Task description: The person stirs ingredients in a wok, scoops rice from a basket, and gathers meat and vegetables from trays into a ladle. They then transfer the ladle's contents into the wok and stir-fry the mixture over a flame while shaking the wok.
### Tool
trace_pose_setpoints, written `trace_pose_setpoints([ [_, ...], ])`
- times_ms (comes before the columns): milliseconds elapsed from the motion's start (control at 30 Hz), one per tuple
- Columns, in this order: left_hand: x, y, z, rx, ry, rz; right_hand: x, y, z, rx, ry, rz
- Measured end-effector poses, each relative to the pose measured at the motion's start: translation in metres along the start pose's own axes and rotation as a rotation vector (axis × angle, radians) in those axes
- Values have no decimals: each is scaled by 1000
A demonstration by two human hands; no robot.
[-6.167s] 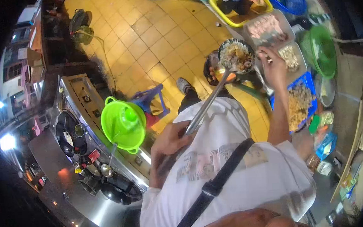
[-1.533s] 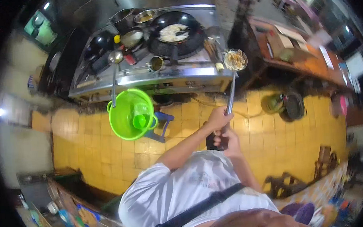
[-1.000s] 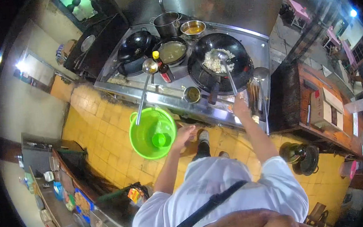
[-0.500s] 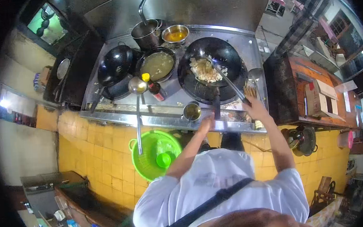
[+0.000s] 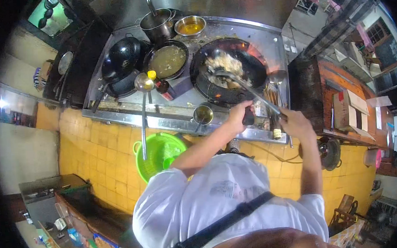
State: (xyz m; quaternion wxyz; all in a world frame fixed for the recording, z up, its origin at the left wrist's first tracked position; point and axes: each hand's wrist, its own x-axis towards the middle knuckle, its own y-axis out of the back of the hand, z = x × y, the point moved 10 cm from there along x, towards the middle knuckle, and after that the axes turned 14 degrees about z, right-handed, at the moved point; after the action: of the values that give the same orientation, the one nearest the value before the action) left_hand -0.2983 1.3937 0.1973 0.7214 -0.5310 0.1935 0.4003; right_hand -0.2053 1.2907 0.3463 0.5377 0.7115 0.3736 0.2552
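A black wok (image 5: 255, 77) sits on the stove's right burner with pale chopped food (image 5: 224, 64) blurred inside it. My left hand (image 5: 240, 116) is wrapped round the wok's dark handle (image 5: 248, 117) at the stove's front edge. In my right hand (image 5: 297, 123) is the long metal handle of a spatula (image 5: 256, 94), whose head is among the food. An orange glow shows around the wok's rim. To the left of my left hand stands a metal cup (image 5: 203, 115).
Left on the stove are a pan of cloudy liquid (image 5: 169, 62), a domed black wok (image 5: 121, 58), a tall pot (image 5: 157, 28), a bowl of yellow liquid (image 5: 190, 26), a ladle (image 5: 144, 113) and a bottle (image 5: 164, 89). A green basket (image 5: 149, 165) stands below.
My left hand has closed round the wok handle. The food has been tossed up and back, and orange flame light has appeared at the wok. The view has shifted slightly.
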Motion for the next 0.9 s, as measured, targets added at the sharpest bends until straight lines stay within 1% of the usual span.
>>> trace_pose_setpoints([
  [33, -31, -17, 1, -83, 194, -72, 0, -3, 4, 14, -1, -6],
  [67, -38, -10, 12, -80, 192, -61, 0, -8, 5, 70, 31, -36],
  [133, -48, -8, 11, -22, 390, -114, 3, -11, 4, 135, 63, -63],
  [167, -9, 16, 9, 97, 312, -167, 1, -10, -1, 206, 76, -85],
  [200, 4, 34, 15, 212, 184, -109, -3, -6, -5, 272, 93, -111],
  [233, 19, 54, -2, 203, 153, -55, -8, 3, -12, 228, 111, -101],
  [267, 6, 51, -8, 202, 117, -5, -11, -1, -9, 229, 116, -107],
  [300, -8, 60, -15, 399, 88, 166, -14, -5, -1, 181, 92, -66],
  [333, 0, 62, -31, 400, -2, 143, -13, -8, 6, 135, 65, -18],
  [400, -54, 33, -49, 267, 191, 55, -16, -18, 16, 119, 54, -11],
  [433, -70, 26, -45, 316, 247, 84, -17, -21, 17, 102, 52, 9],
  [467, -53, 30, -31, 324, 251, 92, -17, -23, 17, 113, 46, 7],
  [533, -11, 29, -9, 247, 245, -89, -24, -24, 18, 51, 17, -3],
  [567, -9, 34, -15, 244, 246, -86, -25, -33, 23, 50, 19, -7],
  [633, 3, 56, -8, 304, 43, 130, -21, -55, 50, -119, -39, 24],
  [667, -5, 59, -31, 199, 103, 71, -10, -52, 68, -123, -36, 45],
  [733, -57, 51, -45, 307, 196, 134, 2, -39, 81, 136, 113, 161],
  [767, -57, 58, -42, 311, 204, 141, 5, -26, 83, 255, -74, -31],
  [800, -49, 60, -42, 321, 244, 108, 17, -18, 74, 251, -70, -24],
  [833, -43, 65, -49, 323, 292, 83, 17, -26, 74, 335, -240, -119],
  [867, -27, 72, -38, 364, 229, 126, 9, -41, 75, 416, -417, -223],
  [900, 16, 82, -41, 223, 178, -25, 24, -80, 73, 379, -291, -135],
])
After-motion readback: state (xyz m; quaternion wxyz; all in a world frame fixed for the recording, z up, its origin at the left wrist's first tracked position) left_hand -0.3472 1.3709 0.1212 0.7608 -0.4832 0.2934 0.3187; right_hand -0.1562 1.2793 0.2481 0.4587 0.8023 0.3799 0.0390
